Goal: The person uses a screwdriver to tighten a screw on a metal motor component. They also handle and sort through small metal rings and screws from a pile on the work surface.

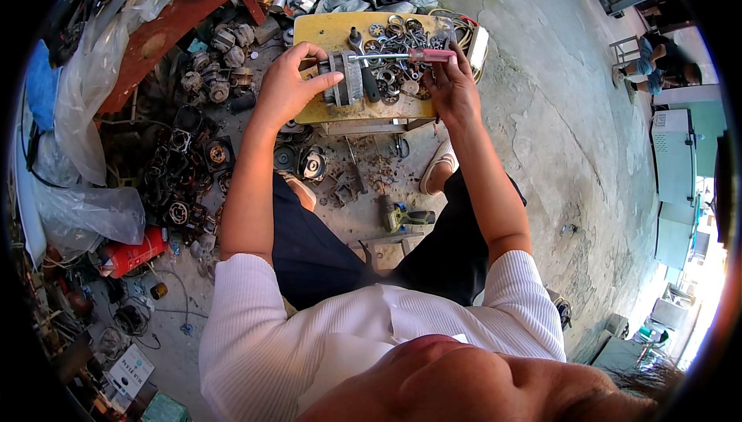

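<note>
At the top centre of the frame, 2 hands over a yellow counter [328,26]: finned metal part plus screwdriver.
Left hand [289,83] grips the grey cylindrical part [342,90] from its left side, thumb across the front; right hand [454,96] is closed around the pink-red handle of the screwdriver [427,56], shaft pointing left to the part's upper area, tip contact unclear. Part looks rigid, probably heavy, ribs giving grip; best held around its outer wall. Screwdriver likely light and stiff, smooth handle maybe slippery if oily; hold by the handle. Metal rings [396,26] lie right of the part, round, hard, dull to shiny.
</note>
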Action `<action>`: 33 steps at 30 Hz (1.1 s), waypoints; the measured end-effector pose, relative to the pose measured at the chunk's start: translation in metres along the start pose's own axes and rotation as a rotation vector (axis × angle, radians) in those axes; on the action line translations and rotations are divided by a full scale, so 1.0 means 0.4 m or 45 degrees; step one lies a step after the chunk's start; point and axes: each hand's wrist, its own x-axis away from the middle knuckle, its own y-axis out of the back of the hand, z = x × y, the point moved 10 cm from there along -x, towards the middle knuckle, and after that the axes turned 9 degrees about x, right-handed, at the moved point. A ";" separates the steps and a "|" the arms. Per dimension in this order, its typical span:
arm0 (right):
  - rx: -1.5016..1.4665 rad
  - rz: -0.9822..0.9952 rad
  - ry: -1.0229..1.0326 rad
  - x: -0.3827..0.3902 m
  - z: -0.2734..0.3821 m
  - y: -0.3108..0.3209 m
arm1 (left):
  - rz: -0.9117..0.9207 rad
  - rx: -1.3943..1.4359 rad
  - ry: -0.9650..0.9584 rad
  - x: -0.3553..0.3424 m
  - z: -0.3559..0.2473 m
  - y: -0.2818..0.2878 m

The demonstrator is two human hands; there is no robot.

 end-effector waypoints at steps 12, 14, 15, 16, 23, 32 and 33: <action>-0.053 -0.021 0.005 0.003 0.003 0.003 | -0.001 -0.025 -0.013 -0.001 -0.012 -0.004; -0.056 0.004 0.021 -0.001 0.002 -0.005 | -0.009 -0.027 -0.014 0.003 -0.010 0.000; -0.062 0.009 0.015 0.000 0.000 -0.006 | -0.006 -0.022 -0.019 0.004 -0.011 0.000; -0.074 0.014 0.008 0.005 0.003 -0.012 | -0.002 -0.023 -0.025 0.004 -0.015 0.000; -0.024 -0.079 -0.012 0.009 0.010 -0.003 | 0.024 -0.011 -0.044 0.004 -0.019 -0.003; -0.034 -0.096 -0.063 0.026 0.011 -0.024 | 0.024 -0.032 -0.068 0.006 -0.020 -0.002; -0.031 -0.082 -0.053 0.025 0.011 -0.024 | 0.022 -0.034 -0.062 0.007 -0.020 -0.001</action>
